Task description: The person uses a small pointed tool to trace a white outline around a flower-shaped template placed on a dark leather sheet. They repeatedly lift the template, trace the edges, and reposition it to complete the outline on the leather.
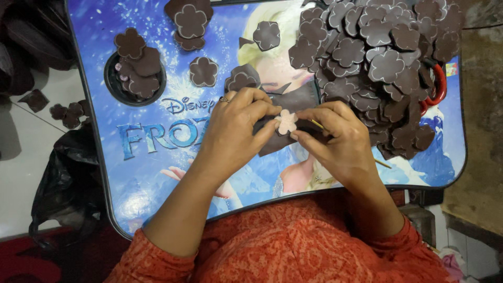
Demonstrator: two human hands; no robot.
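Both hands pinch one pale pink flower-shaped foam template: left hand grip clamped on its left edge, right hand on its right. It lies on a dark brown foam sheet, mostly hidden beneath the fingers; a thin yellow stick under the right hand is barely visible.

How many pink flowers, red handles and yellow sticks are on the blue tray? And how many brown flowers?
pink flower: 1
red handle: 1
yellow stick: 1
brown flowers: piled and overlapping, too many to count
Total without the brown ones: 3
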